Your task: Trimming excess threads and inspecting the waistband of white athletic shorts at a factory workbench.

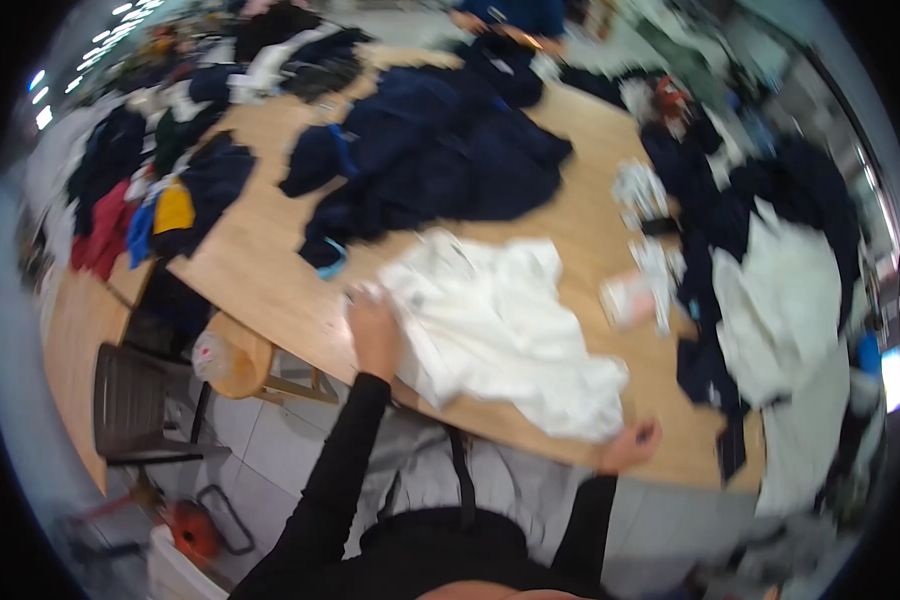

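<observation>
Both arms in view, coming in from the lower edge, black sleeves down to the wrists. Left arm reaches further out – angled forward and slightly inward, long stretch of sleeve showing. Left hand is back-up, fingers pointing forward and away from the body; finger detail blurred, can't tell how firmly they close. Right arm is shorter in frame, running nearly straight forward. Right hand sits lower and closer to the torso, turned outward to the right, fingers looking curled – dark patch near the fingertips, too blurred to identify. Hands well apart.
</observation>
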Motion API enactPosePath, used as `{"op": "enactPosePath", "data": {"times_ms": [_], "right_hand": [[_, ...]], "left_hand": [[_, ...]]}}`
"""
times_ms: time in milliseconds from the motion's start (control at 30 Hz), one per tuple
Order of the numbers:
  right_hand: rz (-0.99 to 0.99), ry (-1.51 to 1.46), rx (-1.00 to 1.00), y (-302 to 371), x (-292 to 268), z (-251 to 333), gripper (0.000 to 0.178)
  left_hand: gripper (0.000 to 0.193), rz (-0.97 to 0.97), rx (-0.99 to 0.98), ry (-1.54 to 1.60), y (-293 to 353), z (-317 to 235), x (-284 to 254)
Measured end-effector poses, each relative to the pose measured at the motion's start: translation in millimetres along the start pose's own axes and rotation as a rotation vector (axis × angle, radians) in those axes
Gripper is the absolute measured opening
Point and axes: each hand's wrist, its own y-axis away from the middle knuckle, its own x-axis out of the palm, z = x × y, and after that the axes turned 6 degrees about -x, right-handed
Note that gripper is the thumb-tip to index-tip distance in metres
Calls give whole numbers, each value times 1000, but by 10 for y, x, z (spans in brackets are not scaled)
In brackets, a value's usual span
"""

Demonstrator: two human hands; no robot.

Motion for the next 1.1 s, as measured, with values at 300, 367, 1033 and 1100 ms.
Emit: {"op": "enactPosePath", "data": {"times_ms": [300, 367, 1033, 1100], "right_hand": [[67, -202, 167, -151, 53, 126, 26], [87, -207, 182, -148, 37, 110, 27], [938, -320, 246, 384, -204, 874, 33], [1016, -443, 472, 516, -113, 1086, 33]], "left_hand": [[28, 520, 356, 816, 1222, -2088, -362], [29, 495, 531, 638, 1449, -2131, -185], [47, 845, -943, 1949, 1147, -245, -567], [48, 856, -942, 1933, 1123, -259, -537]]}}
